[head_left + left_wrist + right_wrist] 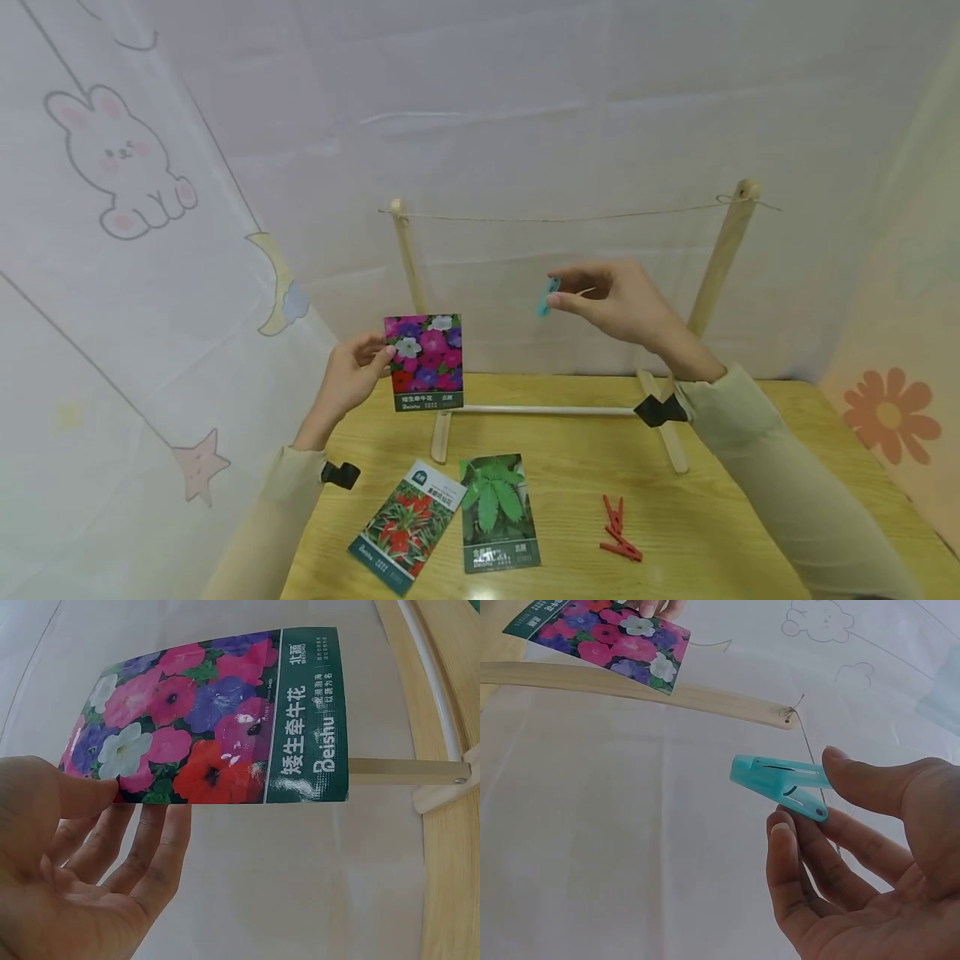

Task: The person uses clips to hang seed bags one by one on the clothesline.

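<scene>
Between thumb and fingers my left hand [352, 373] pinches a seed packet [424, 362] by its left edge; it is printed with pink, purple, white and red flowers over a dark green band. The packet is held upright, below the left end of the string [525, 220]. My right hand [626, 304] pinches a turquoise clothespin [780, 780] by its handle ends, and in the right wrist view the clothespin's nose points left. In the head view the clothespin hangs below the middle of the string, to the right of the packet.
A wooden frame with a left post [408, 258] and right post [723, 258] carries the string; a white rod [547, 410] joins their feet. On the table [570, 467] lie a red-flower packet [411, 525], a green-leaf packet [498, 517] and red clothespins [619, 546].
</scene>
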Demonstrator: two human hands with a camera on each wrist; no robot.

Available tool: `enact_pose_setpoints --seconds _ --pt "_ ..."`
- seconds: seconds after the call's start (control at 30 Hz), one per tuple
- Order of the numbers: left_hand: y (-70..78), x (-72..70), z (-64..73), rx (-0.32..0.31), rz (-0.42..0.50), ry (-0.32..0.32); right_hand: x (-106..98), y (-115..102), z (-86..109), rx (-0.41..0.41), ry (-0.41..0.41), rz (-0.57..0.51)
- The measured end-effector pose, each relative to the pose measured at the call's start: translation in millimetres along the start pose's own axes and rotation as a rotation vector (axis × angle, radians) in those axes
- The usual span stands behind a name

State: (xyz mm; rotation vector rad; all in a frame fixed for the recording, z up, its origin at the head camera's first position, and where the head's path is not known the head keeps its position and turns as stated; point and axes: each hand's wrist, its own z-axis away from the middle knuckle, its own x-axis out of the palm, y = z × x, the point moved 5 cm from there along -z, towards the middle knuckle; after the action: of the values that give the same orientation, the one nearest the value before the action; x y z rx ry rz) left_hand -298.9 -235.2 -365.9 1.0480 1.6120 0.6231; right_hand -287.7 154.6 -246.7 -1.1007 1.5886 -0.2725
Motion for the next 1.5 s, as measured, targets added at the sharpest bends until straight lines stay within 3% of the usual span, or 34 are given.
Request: enact_pose_setpoints --seconds 0.2,0.4,0.63,0.9,1.23,1.5 --pt "9.4 2.8 -7.6 0.013 0.006 0.008 -3 -6 -6.2 0.045 -0.009 -0.022" --pt "20.5 6.6 -16.0 0.035 0.018 0.039 -7 -11 -14.0 0.024 0.018 -0.025" --pt "28.8 14.6 -24.7 0.06 0.051 0.071 -9 -16 -21.2 0.055 0.017 -0.022" --pt "43.5 19.7 -35.0 0.106 0.058 0.084 -12 -26 -33.0 0.022 0.015 -0.012" --pt "57.8 10.7 -46.1 0.134 0.065 0.114 -11 -46 -51.6 -0.016 -0.017 0.011" --pt "66.9 12.7 -55.8 0.149 0.035 0.116 -18 -59 -61.2 -0.049 -0.022 0.046"
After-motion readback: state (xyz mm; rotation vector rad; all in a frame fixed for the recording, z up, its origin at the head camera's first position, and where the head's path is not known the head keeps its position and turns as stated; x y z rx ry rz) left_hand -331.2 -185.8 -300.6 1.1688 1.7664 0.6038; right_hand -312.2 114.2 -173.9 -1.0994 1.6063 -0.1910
